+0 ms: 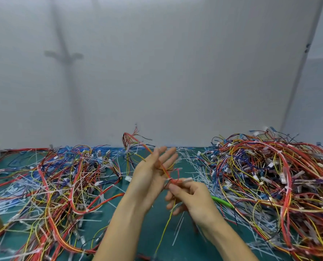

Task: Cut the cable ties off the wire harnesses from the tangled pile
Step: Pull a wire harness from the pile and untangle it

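My left hand (153,174), fingers straight and spread, supports a red-and-yellow wire harness (164,170) above the green mat (156,232). My right hand (190,196) pinches the harness beside a white cable tie (169,179). Tangled piles (270,181) flank both hands.

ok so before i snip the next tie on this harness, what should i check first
1. Harness lifted off the mat: ok, it is held up between both hands.
2. Tie found: ok, a white cable tie sits by the right fingertips, though it is blurred.
3. Right hand grip: ok, it pinches the harness.
4. Left hand grip: not ok, its fingers are straight and the wires only lie across them.
5. Cutter in hand: not ok. A green-handled item lies on the mat; what kind of tool it is, cannot tell.
6. Hanging yellow wire free of snags: cannot tell.
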`<action>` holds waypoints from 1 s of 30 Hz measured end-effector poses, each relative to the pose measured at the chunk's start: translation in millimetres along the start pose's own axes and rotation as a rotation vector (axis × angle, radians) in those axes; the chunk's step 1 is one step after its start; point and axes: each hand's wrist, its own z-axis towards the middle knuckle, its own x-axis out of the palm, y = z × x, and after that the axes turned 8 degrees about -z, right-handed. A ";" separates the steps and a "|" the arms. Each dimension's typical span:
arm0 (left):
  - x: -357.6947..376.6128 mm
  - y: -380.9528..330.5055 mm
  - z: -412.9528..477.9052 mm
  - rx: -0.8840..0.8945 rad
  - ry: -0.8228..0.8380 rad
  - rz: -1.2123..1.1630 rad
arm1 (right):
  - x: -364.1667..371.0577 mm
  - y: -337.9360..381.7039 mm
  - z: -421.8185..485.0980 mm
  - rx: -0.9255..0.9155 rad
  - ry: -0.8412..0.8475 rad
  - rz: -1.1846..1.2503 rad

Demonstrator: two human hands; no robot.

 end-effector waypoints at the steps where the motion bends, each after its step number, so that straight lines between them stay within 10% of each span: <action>1: -0.6 1.1 -1.1 -0.019 -0.006 0.125 | -1.7 0.0 1.5 -0.016 -0.051 0.016; 14: 0.7 4.2 -8.0 -0.220 0.107 0.435 | -9.5 12.2 1.9 -0.117 -0.202 0.204; 23: -24.7 17.3 -4.0 -0.380 -0.181 0.994 | -24.0 18.4 4.5 -0.180 -0.404 0.352; 30: -55.3 5.0 3.8 -0.322 -0.425 0.836 | -40.4 21.7 5.8 -0.202 -0.512 0.451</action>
